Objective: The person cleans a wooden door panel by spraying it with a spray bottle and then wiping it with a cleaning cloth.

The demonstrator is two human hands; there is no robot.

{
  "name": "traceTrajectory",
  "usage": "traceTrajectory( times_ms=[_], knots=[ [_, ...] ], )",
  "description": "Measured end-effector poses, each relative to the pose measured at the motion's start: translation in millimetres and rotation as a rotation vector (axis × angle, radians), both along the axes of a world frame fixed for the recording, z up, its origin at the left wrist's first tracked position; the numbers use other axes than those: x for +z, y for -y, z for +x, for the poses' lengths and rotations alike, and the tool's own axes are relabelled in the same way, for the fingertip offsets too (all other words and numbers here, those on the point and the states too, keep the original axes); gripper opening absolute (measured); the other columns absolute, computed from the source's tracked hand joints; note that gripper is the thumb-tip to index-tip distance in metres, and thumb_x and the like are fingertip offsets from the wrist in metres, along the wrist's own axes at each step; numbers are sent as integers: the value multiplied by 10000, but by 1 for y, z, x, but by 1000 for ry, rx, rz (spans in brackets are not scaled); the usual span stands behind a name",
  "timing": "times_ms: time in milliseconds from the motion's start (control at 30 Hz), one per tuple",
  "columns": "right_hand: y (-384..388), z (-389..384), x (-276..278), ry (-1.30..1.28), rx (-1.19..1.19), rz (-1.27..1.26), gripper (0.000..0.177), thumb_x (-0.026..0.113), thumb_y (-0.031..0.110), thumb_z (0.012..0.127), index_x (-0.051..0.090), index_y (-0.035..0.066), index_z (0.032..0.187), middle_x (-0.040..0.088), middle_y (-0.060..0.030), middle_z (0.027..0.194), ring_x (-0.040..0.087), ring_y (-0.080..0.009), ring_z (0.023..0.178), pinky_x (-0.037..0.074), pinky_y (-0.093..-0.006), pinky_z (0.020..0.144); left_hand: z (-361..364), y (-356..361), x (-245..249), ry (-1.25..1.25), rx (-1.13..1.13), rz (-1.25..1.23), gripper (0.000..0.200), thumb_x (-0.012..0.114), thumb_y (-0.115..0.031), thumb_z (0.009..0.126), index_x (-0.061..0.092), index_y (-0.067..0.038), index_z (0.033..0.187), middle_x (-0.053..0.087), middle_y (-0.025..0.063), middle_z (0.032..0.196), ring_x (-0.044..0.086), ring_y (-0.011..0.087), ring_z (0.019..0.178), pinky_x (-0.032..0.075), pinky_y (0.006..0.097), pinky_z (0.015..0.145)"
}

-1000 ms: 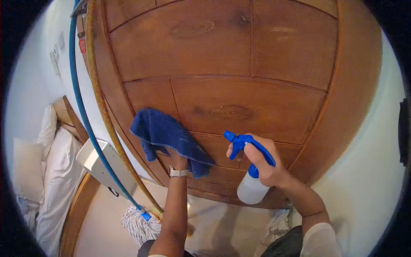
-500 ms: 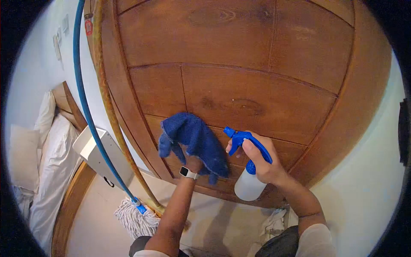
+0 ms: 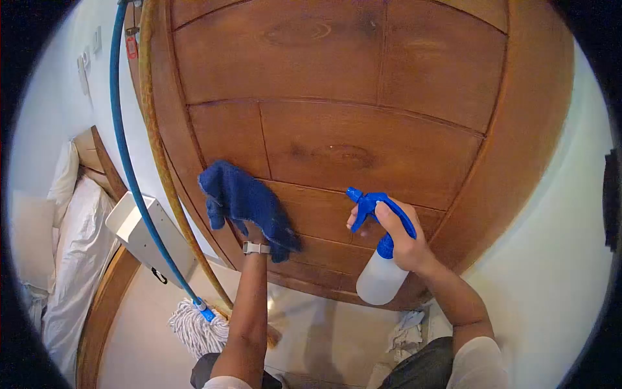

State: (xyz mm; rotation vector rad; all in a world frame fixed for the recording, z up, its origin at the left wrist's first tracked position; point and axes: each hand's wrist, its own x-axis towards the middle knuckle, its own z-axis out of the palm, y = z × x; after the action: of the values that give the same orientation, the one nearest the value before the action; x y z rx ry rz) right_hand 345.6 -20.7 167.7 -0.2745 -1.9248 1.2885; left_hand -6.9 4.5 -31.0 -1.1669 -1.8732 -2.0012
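A dark blue cloth (image 3: 249, 201) lies against the lower left part of a brown wooden door (image 3: 324, 136). My left hand (image 3: 254, 235), with a pale watch band at the wrist, is closed on the cloth, which hides most of the fingers. To the right, my right hand (image 3: 402, 236) grips a spray bottle (image 3: 381, 280) with a blue trigger head and a whitish body. The bottle is held nearly upright in front of the door, its nozzle pointing up and left.
A mop (image 3: 201, 329) with a blue handle stands at the left, beside a brown pole (image 3: 170, 175). Behind them are a white box-like unit (image 3: 152, 236) and a bed (image 3: 84, 240). Crumpled whitish cloth (image 3: 408, 330) lies on the floor near the door's bottom right.
My left hand and the blue cloth have moved left across the door. The spray bottle stays in my right hand, slightly farther right in view. The door has shifted left in view.
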Motion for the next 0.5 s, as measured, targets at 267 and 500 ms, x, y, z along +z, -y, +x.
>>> traceTrajectory(
  times_ms=[267,500],
  knots=[
    [-7,3,10,-61,-56,34,408,444,345,1091,659,-1,1105,717,-91,1012,657,-152,944,510,-303,784,6,-31,-23,114,-164,-110,729,455,-520,1050,302,-22,1560,341,164,1595,270,331,1484,161,439,1250],
    [-12,1,44,-157,-101,12,474,447,408,1081,678,-6,1107,725,-115,1017,680,-176,955,518,-312,771,-10,-39,-63,240,-267,-222,715,450,-519,1052,312,-26,1553,352,160,1583,282,328,1473,171,439,1245]
  ],
)
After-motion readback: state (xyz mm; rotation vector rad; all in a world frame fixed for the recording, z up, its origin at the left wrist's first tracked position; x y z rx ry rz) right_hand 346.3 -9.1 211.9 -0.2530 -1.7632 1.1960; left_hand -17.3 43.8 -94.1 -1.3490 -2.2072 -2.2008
